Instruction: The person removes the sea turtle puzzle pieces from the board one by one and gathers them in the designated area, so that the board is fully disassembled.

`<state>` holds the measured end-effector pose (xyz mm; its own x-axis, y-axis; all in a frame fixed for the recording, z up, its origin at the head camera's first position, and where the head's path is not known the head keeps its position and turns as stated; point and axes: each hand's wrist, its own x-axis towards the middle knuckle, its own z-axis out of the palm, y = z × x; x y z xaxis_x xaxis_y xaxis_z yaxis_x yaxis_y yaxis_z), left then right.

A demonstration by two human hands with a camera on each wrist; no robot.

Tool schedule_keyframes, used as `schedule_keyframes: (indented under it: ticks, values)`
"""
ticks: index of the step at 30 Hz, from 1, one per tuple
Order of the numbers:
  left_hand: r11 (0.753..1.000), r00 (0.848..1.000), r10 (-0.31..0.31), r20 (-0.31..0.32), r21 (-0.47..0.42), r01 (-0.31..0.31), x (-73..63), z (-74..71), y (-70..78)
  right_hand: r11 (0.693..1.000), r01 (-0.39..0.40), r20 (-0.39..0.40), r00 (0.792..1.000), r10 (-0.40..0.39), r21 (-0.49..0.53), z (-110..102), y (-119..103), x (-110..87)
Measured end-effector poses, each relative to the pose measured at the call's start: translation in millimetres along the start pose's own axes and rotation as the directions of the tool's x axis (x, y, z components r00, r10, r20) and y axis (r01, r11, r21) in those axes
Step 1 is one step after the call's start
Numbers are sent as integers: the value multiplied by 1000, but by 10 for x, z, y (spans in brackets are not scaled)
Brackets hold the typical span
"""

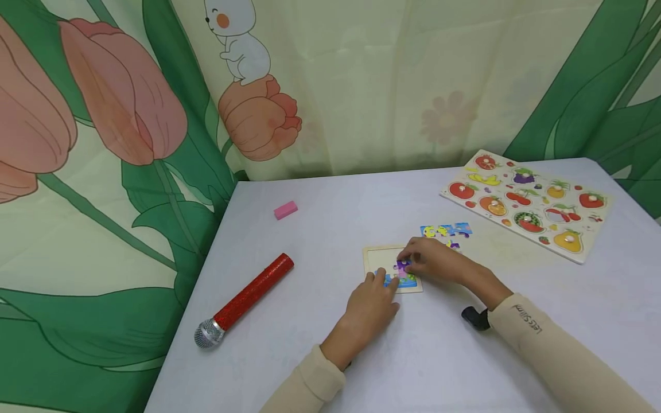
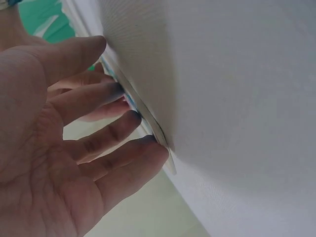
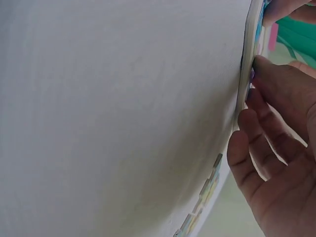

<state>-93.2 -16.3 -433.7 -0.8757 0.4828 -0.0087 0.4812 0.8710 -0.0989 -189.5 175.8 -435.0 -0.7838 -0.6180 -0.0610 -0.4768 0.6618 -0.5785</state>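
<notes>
A small wooden jigsaw tray lies on the white table, its lower part filled with blue and colourful pieces. My left hand rests its fingertips on the lower left of the puzzle, fingers nearly straight. In the left wrist view those fingers reach the tray's edge. Over the tray's right side, my right hand pinches a purple puzzle piece against the laid pieces. Only a purple sliver shows by the thumb in the right wrist view; the fingers hide the rest.
Loose puzzle pieces lie behind the right hand. A fruit peg board is at the back right. Leftward are a red toy microphone and a pink block. A black object sits at the right cuff.
</notes>
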Motion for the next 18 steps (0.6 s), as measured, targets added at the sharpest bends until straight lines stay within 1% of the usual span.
schedule_keyframes:
  ticks: [3, 6, 10, 14, 18]
  values:
    - [1000, 1000, 10, -14, 13, -10, -4, 8, -2, 999, -24, -9, 1000, 24, 21, 10, -11, -4]
    - [1000, 1000, 14, -18, 17, -13, -9, 3, -3, 999, -30, -21, 999, 31, 41, 18, -18, -4]
    - [1000, 1000, 9, -6, 7, -9, -5, -14, 3, 997, -34, -44, 998, 37, 73, 16, -28, -10]
    - [1000, 1000, 12, -15, 8, -11, -10, -18, 1, 990, -43, -60, 997, 52, 135, 6, -11, -32]
    - [1000, 1000, 14, -13, 19, -14, -13, -23, -3, 981, -35, -79, 996, 51, 190, -12, 29, -71]
